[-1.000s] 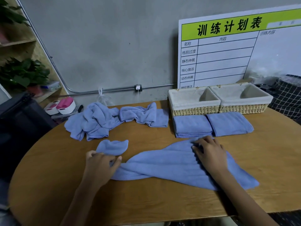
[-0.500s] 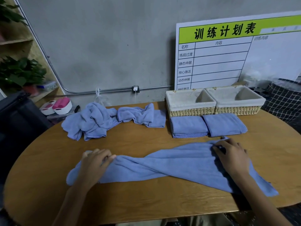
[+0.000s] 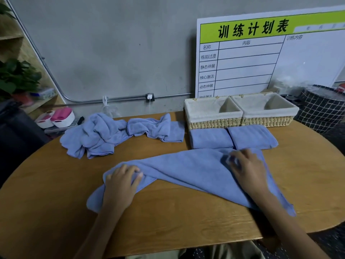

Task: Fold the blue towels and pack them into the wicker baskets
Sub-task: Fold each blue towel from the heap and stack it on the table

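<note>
Hands working at the oval wooden table (image 3: 56,212): we are pinching the spread blue terry towel (image 3: 186,171) with our left hand (image 3: 121,184), our right hand (image 3: 248,169) gripping its far edge, before two lined wicker baskets (image 3: 239,122).

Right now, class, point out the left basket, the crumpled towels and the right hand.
left basket (image 3: 211,124), head view, front wicker wall.
crumpled towels (image 3: 104,135), head view, middle of the heap.
right hand (image 3: 248,169), head view, back of the hand.

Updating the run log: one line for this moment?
left hand: grips towel | right hand: on towel | baskets: unpacked
</note>
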